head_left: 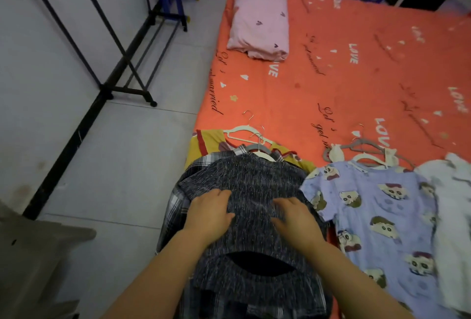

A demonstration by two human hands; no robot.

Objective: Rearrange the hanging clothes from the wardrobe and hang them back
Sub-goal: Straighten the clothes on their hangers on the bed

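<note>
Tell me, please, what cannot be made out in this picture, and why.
All in the head view.
Plaid shirt: mostly hidden under the dark knitted top.
Yellow garment: mostly covered by the same pile.
White garment: cut off by the right edge.
Clothes rack: its top is cut off by the upper edge.
Right hand: motion blur hides whether it grips the cloth; the left hand lies flat.
</note>
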